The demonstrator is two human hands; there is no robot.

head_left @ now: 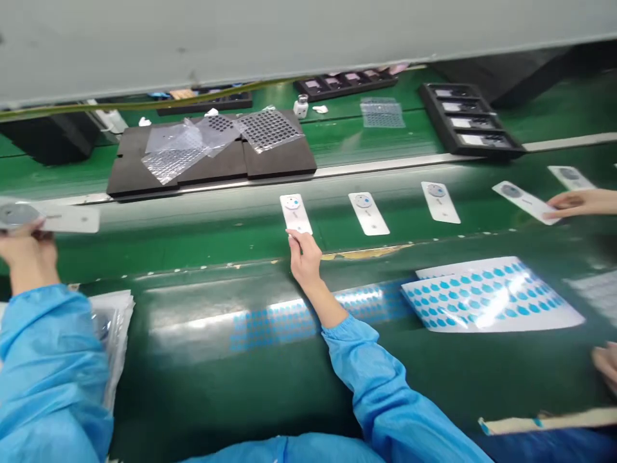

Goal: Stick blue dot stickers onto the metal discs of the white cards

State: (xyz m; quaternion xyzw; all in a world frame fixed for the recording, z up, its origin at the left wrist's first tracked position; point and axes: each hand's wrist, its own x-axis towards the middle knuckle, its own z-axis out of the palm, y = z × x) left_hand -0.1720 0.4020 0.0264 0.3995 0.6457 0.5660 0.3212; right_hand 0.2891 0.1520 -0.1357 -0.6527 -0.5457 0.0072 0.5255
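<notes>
At the far left, my left hand (29,254) is closed on a white card (72,219) with a round grey disc at one end, held over the belt and a little blurred. My right hand (306,257) reaches to the middle of the green belt (216,241). Its thumb and finger pinch the near edge of another white card (295,215), which bears a pale disc with a small blue dot. To the right lie two more cards of this kind, a nearer one (369,214) and a farther one (440,202), each with a blue dot.
At right, a co-worker's hand (585,202) grips a card (525,202). Sheets of blue round stickers (486,296) lie on the near bench. Beyond the belt are dark foam boards (216,168) under clear perforated sheets (270,128), and a black tray (472,122). A grey panel (289,38) overhangs.
</notes>
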